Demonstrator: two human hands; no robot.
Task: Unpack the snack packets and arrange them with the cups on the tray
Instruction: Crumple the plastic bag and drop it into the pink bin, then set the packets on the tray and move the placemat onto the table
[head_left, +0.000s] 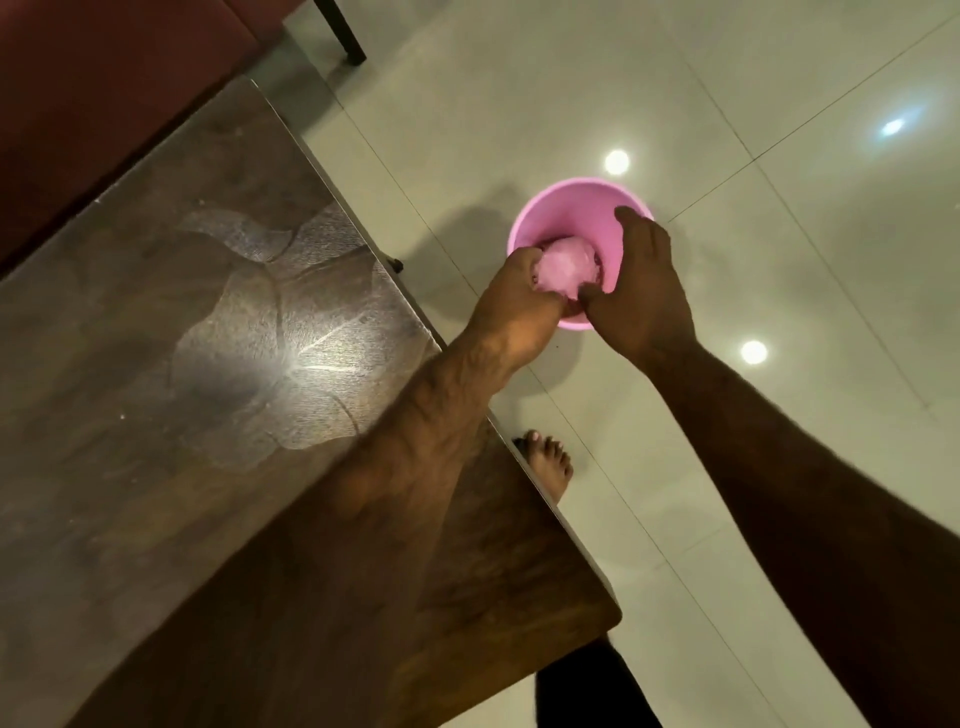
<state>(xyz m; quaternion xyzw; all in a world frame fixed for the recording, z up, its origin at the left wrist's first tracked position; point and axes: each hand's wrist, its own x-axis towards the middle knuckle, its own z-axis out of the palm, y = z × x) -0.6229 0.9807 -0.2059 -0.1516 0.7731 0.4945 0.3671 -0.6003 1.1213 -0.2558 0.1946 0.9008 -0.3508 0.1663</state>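
A pink plastic bin (571, 189) stands on the tiled floor beside the table's edge. Inside it lies a crumpled wad of pale pink wrapper (563, 270). My left hand (514, 293) reaches down over the table's edge, its fingers closed on the wad's left side. My right hand (641, 280) cups the wad from the right, with its thumb against the wad and its fingers stretched over the bin's inner wall. No snack packets, cups or tray are in view.
A dark wooden table (182, 338) with a glossy top fills the left side. A dark red sofa (104, 78) stands behind it, with a black furniture leg (343, 36) at the top. My bare foot (550, 462) stands on the glossy floor tiles (779, 467).
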